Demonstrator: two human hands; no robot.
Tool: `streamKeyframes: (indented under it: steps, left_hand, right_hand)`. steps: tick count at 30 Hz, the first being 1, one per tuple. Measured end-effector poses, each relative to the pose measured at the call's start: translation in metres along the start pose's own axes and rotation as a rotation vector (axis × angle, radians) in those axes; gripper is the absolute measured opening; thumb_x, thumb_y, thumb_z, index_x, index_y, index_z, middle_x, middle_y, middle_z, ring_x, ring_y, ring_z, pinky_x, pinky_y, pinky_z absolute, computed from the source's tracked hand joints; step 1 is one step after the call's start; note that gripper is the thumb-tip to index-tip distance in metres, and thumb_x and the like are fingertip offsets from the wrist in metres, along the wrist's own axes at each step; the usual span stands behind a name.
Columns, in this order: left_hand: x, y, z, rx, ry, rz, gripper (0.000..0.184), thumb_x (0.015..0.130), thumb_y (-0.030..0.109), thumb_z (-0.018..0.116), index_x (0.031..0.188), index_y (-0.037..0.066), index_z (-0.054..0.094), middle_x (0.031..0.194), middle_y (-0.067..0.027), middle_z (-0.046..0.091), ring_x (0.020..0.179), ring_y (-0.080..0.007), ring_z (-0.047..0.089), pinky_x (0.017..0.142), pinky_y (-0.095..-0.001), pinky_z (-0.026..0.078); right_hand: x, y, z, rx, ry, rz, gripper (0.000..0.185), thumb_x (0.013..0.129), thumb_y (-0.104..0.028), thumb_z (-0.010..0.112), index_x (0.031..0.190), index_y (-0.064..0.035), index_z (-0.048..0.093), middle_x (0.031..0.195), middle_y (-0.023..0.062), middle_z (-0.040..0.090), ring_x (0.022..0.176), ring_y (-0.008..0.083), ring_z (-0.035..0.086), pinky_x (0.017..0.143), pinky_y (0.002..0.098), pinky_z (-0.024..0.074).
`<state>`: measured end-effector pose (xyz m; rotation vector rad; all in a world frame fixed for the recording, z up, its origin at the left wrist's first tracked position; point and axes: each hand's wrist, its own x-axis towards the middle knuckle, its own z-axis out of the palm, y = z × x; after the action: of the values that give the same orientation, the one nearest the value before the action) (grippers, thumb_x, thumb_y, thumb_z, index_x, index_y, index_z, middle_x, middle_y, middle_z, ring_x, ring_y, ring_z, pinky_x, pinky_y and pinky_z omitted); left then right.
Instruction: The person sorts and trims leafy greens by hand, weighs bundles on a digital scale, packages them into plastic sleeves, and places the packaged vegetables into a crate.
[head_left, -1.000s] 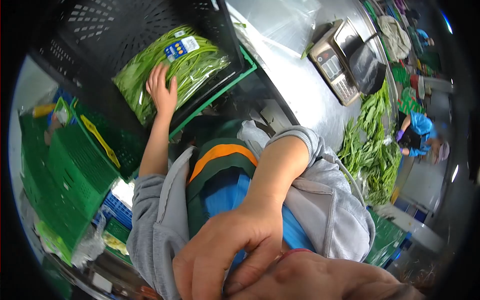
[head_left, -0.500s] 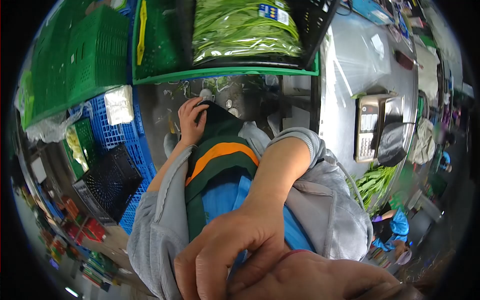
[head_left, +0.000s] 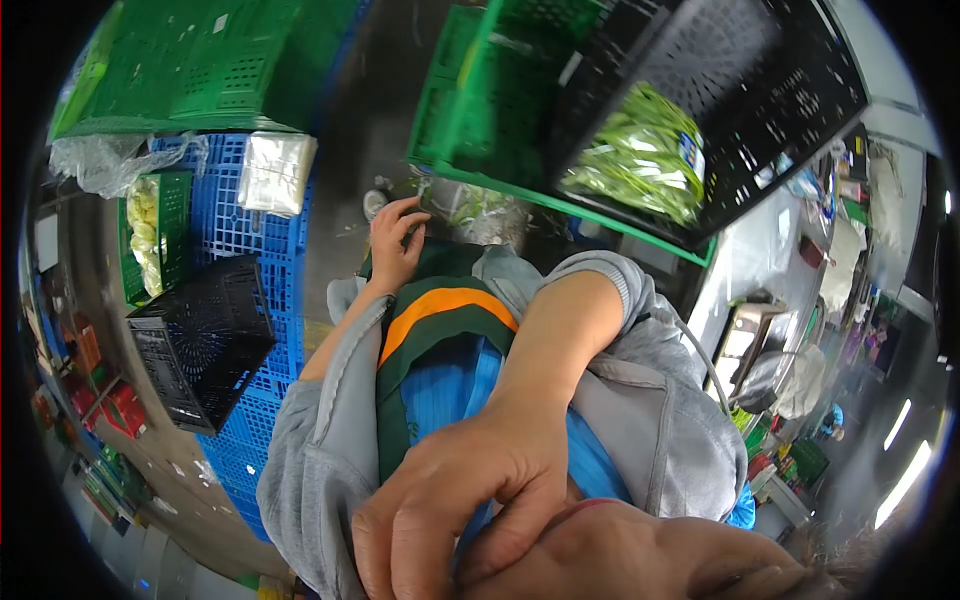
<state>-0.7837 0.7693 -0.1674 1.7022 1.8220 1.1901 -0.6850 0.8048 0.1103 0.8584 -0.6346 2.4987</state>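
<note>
My left hand (head_left: 396, 246) hangs in front of my left side, fingers loosely stretched and apart, with nothing visible in it. Close by is the dark green apron (head_left: 455, 300) with its orange band. My right hand (head_left: 470, 480) is raised against my chin, its fingers curled; what they grip, if anything, is hidden. Ahead to the right, a black crate (head_left: 740, 110) sits tilted in a green crate (head_left: 530, 180). Bagged leafy greens (head_left: 645, 155) lie inside the black crate. Neither hand touches the crates.
To my left is a blue pallet (head_left: 270, 270) bearing a stack of clear plastic bags (head_left: 277, 172). A black crate (head_left: 200, 340) and a green crate of pale vegetables (head_left: 145, 235) are near it. Green crates (head_left: 200, 70) stand farther ahead. A scale (head_left: 745, 350) is on the right-hand table.
My view has turned left, so the crates ahead and the scale appear farther right. My left hand stays low, and my right hand remains at my chin.
</note>
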Motion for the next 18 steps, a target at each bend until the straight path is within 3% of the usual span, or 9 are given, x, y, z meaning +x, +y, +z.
streamKeyframes:
  steps: [4,7,9,12,14,15,16,17,18]
  left_hand:
    - [0.043,-0.052,-0.079,-0.018,0.028,-0.069,0.020,0.070,0.002,0.061,0.089,0.009,0.060,0.105,-0.0081,0.057,0.101,-0.0276,0.051,0.085,-0.0370,0.037]
    - [0.088,-0.082,-0.125,0.023,0.013,-0.001,0.020,0.070,0.000,0.061,0.088,0.009,0.060,0.104,-0.0082,0.057,0.100,-0.0274,0.051,0.085,-0.0362,0.037]
    - [0.134,-0.093,-0.148,-0.044,0.041,0.052,0.021,0.068,-0.002,0.061,0.087,0.008,0.061,0.102,-0.0086,0.058,0.098,-0.0277,0.052,0.084,-0.0360,0.039]
    - [0.226,-0.072,-0.197,-0.222,0.136,0.186,0.019,0.072,-0.008,0.058,0.087,0.003,0.061,0.098,-0.0103,0.060,0.092,-0.0248,0.055,0.080,-0.0317,0.042]
    - [0.279,-0.038,-0.232,-0.377,0.200,0.252,0.018,0.072,-0.009,0.054,0.088,0.000,0.059,0.095,-0.0135,0.060,0.089,-0.0252,0.056,0.077,-0.0315,0.044]
    - [0.304,-0.015,-0.252,-0.311,0.138,0.408,0.018,0.071,-0.006,0.056,0.088,0.001,0.059,0.094,-0.0142,0.060,0.084,-0.0257,0.057,0.073,-0.0327,0.045]
    - [0.331,0.005,-0.267,-0.233,-0.010,0.615,0.019,0.068,0.000,0.058,0.086,0.005,0.060,0.093,-0.0125,0.061,0.082,-0.0252,0.058,0.070,-0.0330,0.045]
    - [0.350,0.024,-0.280,-0.194,-0.221,0.692,0.011,0.073,0.010,0.059,0.083,0.007,0.054,0.093,-0.0136,0.060,0.078,-0.0271,0.058,0.066,-0.0404,0.043]
    - [0.372,0.033,-0.273,-0.260,-0.163,0.875,0.014,0.070,0.017,0.061,0.081,0.012,0.054,0.094,-0.0107,0.061,0.075,-0.0258,0.058,0.063,-0.0387,0.042]
  right_hand:
    - [0.082,0.034,-0.058,-0.011,-0.098,-0.022,0.042,0.090,-0.024,0.048,0.119,0.0070,0.045,0.110,0.0174,0.053,0.075,0.0191,0.055,0.056,0.0266,0.0444]
    - [0.126,0.042,-0.093,-0.001,-0.123,-0.037,0.046,0.091,-0.027,0.046,0.122,0.0059,0.042,0.111,0.0180,0.052,0.077,0.0197,0.055,0.057,0.0267,0.0449]
    - [0.140,0.038,-0.113,-0.111,0.001,-0.006,0.026,0.084,-0.015,0.056,0.106,-0.0008,0.054,0.100,0.0048,0.058,0.084,0.0137,0.058,0.064,0.0245,0.0438]
    - [0.151,0.007,-0.177,-0.385,0.072,0.095,0.023,0.085,-0.012,0.053,0.105,-0.0004,0.051,0.100,0.0080,0.058,0.084,0.0161,0.059,0.065,0.0262,0.0464]
    - [0.145,-0.025,-0.212,-0.373,0.459,0.026,0.023,0.085,-0.014,0.053,0.101,0.0021,0.046,0.094,0.0183,0.055,0.079,0.0260,0.056,0.068,0.0360,0.0478]
    - [0.134,-0.046,-0.232,-0.513,0.638,-0.008,0.024,0.087,-0.010,0.050,0.108,0.0013,0.044,0.093,0.0157,0.058,0.084,0.0197,0.059,0.067,0.0312,0.0511]
    - [0.119,-0.060,-0.262,-0.574,0.722,-0.179,0.023,0.088,-0.013,0.049,0.106,0.0010,0.045,0.092,0.0148,0.058,0.082,0.0186,0.059,0.068,0.0312,0.0502]
    - [0.104,-0.077,-0.287,-0.741,0.864,-0.270,0.021,0.088,-0.013,0.048,0.105,-0.0004,0.047,0.091,0.0140,0.059,0.081,0.0182,0.058,0.072,0.0319,0.0480]
    - [0.089,-0.096,-0.314,-1.066,1.041,-0.285,0.028,0.085,-0.015,0.054,0.108,-0.0008,0.047,0.098,0.0153,0.056,0.092,0.0210,0.055,0.080,0.0349,0.0432]
